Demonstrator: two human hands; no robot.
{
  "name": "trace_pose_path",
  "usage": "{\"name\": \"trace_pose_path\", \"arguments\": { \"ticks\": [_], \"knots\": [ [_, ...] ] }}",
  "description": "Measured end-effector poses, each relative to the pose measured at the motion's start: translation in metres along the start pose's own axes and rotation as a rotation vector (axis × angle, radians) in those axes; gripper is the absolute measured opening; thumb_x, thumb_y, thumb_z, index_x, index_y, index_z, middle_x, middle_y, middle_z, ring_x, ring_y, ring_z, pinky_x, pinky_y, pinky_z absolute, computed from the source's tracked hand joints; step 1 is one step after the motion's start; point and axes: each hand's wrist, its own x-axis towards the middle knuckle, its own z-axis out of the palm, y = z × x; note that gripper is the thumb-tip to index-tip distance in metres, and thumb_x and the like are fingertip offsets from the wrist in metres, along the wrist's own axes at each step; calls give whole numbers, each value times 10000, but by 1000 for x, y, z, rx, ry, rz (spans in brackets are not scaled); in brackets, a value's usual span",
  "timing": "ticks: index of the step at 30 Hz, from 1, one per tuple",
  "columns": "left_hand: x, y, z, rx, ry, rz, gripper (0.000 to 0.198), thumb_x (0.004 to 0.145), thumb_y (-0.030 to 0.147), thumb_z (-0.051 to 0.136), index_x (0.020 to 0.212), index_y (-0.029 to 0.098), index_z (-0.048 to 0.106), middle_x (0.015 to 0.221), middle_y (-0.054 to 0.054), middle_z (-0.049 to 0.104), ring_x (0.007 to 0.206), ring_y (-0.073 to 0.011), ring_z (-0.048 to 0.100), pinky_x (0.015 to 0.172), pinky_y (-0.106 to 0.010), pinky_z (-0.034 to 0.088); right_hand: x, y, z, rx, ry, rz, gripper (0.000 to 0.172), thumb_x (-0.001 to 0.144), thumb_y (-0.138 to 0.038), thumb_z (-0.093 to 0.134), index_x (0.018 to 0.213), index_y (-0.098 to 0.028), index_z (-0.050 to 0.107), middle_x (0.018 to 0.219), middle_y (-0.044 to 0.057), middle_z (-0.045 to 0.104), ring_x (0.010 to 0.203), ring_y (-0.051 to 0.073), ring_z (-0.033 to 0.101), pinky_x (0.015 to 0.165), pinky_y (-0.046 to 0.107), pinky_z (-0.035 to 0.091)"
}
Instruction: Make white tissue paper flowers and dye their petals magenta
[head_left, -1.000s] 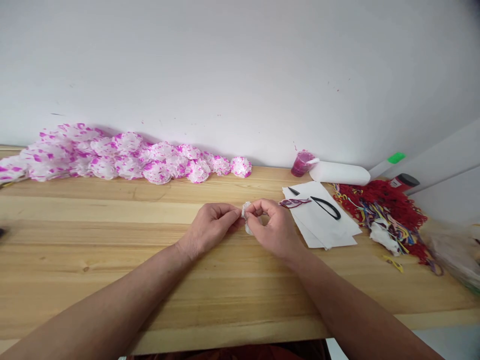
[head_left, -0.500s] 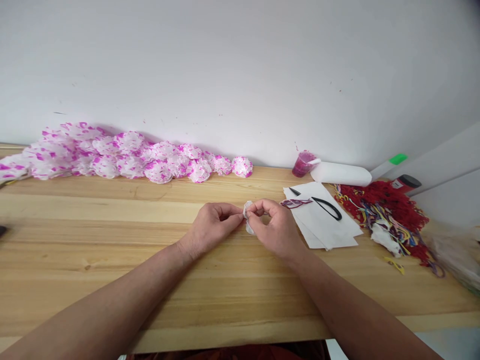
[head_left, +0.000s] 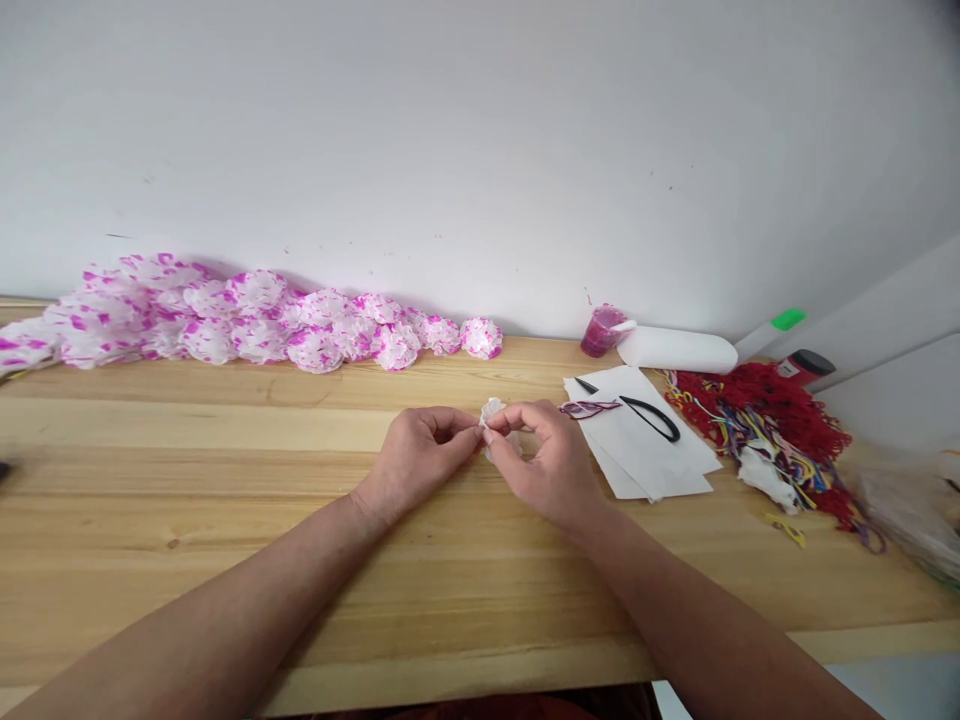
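Compared with the frame from half a second ago, the long heap of white, magenta-speckled, ruffled tissue-like balls (head_left: 247, 320) at 10 o'clock lies unchanged. At the middle, the small, crumpled, white tissue-like piece (head_left: 492, 409) shows more of its upper end. The right thumb tip has come closer to the left fingertips, and the 2 hands' tips now nearly meet.

The left hand (head_left: 415, 460), at 8 o'clock from the piece, pinches its left edge between thumb and forefinger. The right hand (head_left: 551, 462), at 4 o'clock, grips it with thumb and forefinger on its near side, covering much of the middle. The piece sits between the 2 sets of fingertips, its upper end pointing to 12 o'clock.

At 2 o'clock, the clear, magenta-stained plastic cup (head_left: 598, 335) holds purple-pink matter; a white end rests at its rim. At 3 o'clock, the red cylindrical jar with a black lid (head_left: 806, 367) stands tilted, contents hidden. Between 3 and 4 o'clock is the clear, crinkled plastic bag (head_left: 904, 515), its contents too blurred to tell.
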Motion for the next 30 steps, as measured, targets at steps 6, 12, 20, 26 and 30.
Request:
{"name": "trace_pose_path", "arguments": {
  "ticks": [6,12,20,26,30],
  "knots": [
    [3,-6,0,-95,17,-32,265,771,413,683,783,156,746,749,-54,739,630,-166,606,555,-244,426,2,0,0,-11,16,32,97,765,-146,591,714,-228,577,744,-6,676,749,184,619,765,337,478],
    [7,-11,0,-240,58,-18,270,786,422,683,803,153,696,761,-59,729,659,-161,622,584,-239,447,2,-1,-3,43,-51,112,62,768,-163,586,740,-218,576,749,-9,652,762,177,608,764,323,470],
    [1,-7,2,-50,27,85,224,799,378,667,840,166,728,812,-46,736,724,-178,634,620,-245,464,4,1,-1,74,-30,160,110,804,-236,625,714,-217,564,726,-10,645,726,165,595,725,304,472],
    [8,-9,-1,-289,-18,-40,312,761,451,714,841,151,675,776,-49,717,676,-170,636,612,-261,476,4,2,2,98,-29,160,115,802,-219,617,703,-220,559,710,-20,648,683,155,597,666,282,463],
    [8,-11,1,-363,-43,-42,314,741,421,762,833,147,640,754,-30,688,651,-135,611,609,-243,469,1,2,4,48,-26,34,114,810,-181,605,712,-224,564,728,-17,666,716,162,609,720,303,456]
  ]
}}
